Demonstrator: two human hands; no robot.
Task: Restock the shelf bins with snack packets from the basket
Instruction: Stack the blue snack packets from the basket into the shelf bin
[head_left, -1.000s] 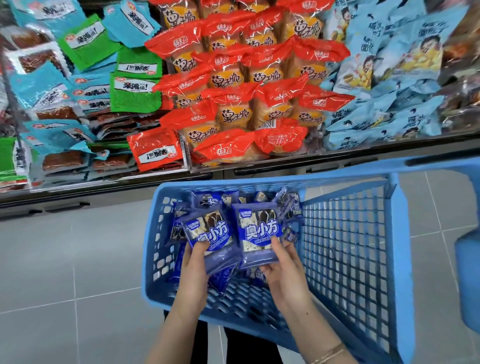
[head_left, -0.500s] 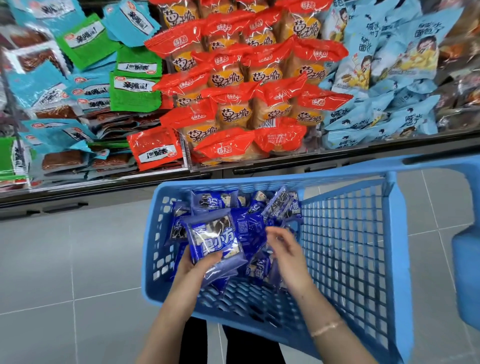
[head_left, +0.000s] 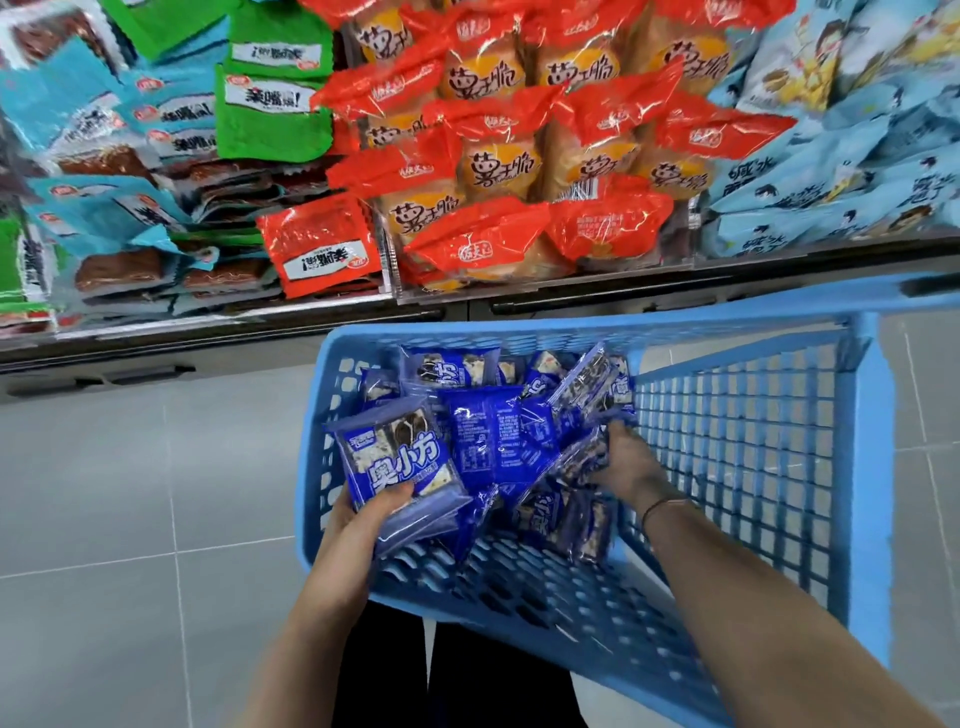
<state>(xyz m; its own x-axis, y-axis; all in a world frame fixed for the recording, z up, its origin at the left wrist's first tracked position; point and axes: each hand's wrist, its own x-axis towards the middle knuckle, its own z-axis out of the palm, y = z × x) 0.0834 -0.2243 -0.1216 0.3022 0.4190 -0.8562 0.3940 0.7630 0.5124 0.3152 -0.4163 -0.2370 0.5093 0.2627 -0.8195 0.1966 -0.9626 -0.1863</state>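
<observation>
A light blue plastic basket (head_left: 852, 467) stands in front of me with several dark blue snack packets (head_left: 488, 441) heaped at its far left end. My left hand (head_left: 374, 514) grips a small stack of these packets (head_left: 397, 462) at the basket's left wall, thumb on the top packet's face. My right hand (head_left: 626, 462) reaches into the heap, fingers curled round blue packets (head_left: 576, 457) in the pile. Its fingertips are hidden among the wrappers.
Shelf bins run across the top: red packets (head_left: 519, 171) in the middle, pale blue bags (head_left: 841, 156) at right, green and teal packets (head_left: 171, 130) at left. A dark shelf edge (head_left: 623, 296) overhangs the basket's far rim. Grey tiled floor (head_left: 130, 493) lies to the left.
My right hand let go of the packet it held beside the left one and moved right and deeper into the heap. My left hand's stack tilted and shifted slightly left.
</observation>
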